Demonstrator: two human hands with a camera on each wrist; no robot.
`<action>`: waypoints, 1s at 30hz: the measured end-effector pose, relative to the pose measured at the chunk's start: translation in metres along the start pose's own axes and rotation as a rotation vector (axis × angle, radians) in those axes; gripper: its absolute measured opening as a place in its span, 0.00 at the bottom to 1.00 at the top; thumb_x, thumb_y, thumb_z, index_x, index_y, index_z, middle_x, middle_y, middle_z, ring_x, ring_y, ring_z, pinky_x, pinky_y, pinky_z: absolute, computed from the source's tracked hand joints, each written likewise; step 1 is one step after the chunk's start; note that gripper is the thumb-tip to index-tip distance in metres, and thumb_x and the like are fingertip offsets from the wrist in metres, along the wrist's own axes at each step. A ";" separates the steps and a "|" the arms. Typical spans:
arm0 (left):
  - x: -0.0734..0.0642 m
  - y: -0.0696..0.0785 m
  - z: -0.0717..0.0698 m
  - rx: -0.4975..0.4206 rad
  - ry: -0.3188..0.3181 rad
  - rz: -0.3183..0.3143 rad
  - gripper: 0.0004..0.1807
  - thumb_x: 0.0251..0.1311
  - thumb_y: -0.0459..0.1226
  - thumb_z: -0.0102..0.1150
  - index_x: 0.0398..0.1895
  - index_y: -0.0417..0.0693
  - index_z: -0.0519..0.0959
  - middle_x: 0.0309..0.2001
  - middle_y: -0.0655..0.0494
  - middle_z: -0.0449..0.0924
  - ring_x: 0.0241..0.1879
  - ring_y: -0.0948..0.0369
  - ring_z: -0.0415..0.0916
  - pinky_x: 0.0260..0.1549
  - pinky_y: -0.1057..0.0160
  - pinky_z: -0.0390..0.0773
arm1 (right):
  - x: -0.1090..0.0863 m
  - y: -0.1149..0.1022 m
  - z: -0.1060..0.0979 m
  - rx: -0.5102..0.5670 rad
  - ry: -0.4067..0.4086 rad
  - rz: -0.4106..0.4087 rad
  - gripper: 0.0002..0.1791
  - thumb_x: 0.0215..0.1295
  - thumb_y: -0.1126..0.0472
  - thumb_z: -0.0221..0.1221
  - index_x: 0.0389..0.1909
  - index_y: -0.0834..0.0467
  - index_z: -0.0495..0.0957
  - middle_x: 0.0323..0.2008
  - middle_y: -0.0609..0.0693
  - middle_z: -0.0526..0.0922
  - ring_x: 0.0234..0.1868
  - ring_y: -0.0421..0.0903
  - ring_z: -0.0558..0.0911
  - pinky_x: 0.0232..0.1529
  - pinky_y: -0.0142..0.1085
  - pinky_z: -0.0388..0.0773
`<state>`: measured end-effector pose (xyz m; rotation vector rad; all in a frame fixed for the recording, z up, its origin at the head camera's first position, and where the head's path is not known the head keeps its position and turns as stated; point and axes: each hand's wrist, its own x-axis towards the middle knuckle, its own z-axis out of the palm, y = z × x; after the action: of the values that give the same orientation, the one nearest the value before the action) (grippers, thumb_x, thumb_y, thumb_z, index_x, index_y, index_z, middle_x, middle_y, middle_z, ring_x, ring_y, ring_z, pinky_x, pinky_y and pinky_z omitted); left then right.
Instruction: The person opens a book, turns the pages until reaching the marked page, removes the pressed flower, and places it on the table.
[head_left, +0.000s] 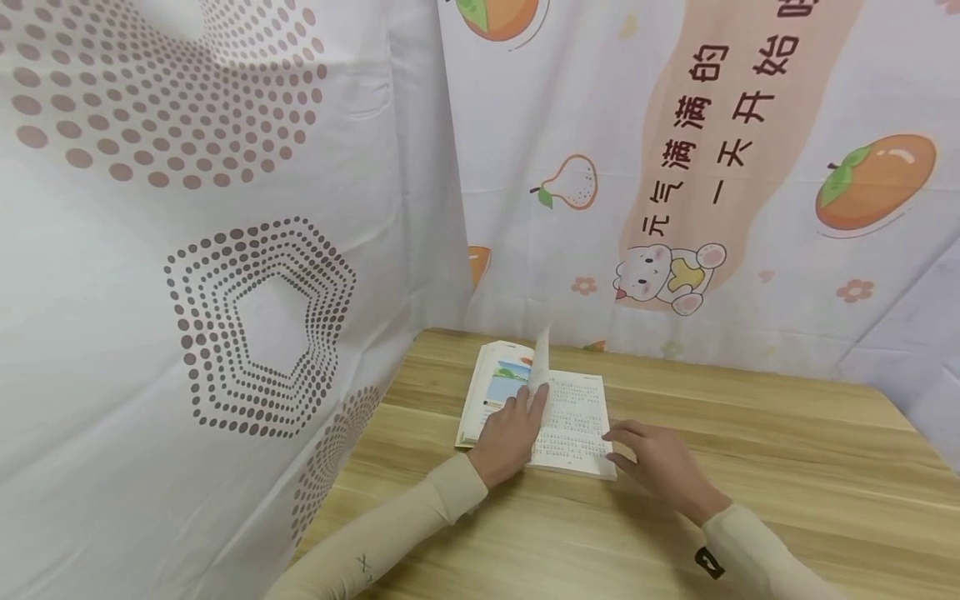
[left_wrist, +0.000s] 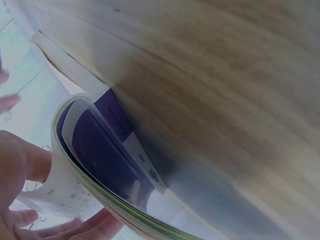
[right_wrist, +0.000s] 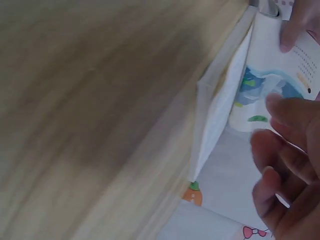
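Note:
An open book point(head_left: 573, 421) lies on the wooden table, with a coloured picture on its left side and printed text on its right. One page point(head_left: 540, 358) stands up near the middle. My left hand point(head_left: 510, 437) rests on the book beside that page, fingers extended against it. In the left wrist view, the curved pages point(left_wrist: 75, 165) partly hide the left fingers, and a purple cover point(left_wrist: 112, 115) shows beneath. My right hand point(head_left: 660, 462) hovers at the book's right edge, its fingers loosely bent. The right wrist view shows nothing between those fingers point(right_wrist: 270, 190).
The wooden table point(head_left: 750, 442) extends right and in front of the book. A white cloth with dotted patterns point(head_left: 270, 325) hangs on the left. Behind the table hangs another cloth with fruit prints point(head_left: 873, 183).

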<state>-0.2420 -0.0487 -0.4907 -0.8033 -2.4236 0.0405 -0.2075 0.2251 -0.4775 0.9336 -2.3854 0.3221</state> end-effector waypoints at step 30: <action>-0.003 -0.009 0.000 0.081 -0.110 0.081 0.06 0.60 0.32 0.70 0.37 0.52 0.86 0.32 0.57 0.80 0.29 0.62 0.67 0.26 0.66 0.73 | -0.012 -0.001 0.010 -0.006 -0.228 0.014 0.05 0.59 0.67 0.72 0.35 0.55 0.88 0.36 0.45 0.88 0.34 0.43 0.86 0.33 0.39 0.84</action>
<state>-0.2448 -0.0582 -0.4907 -0.8825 -2.4732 0.2185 -0.2033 0.2273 -0.4924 0.9977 -2.5989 0.2233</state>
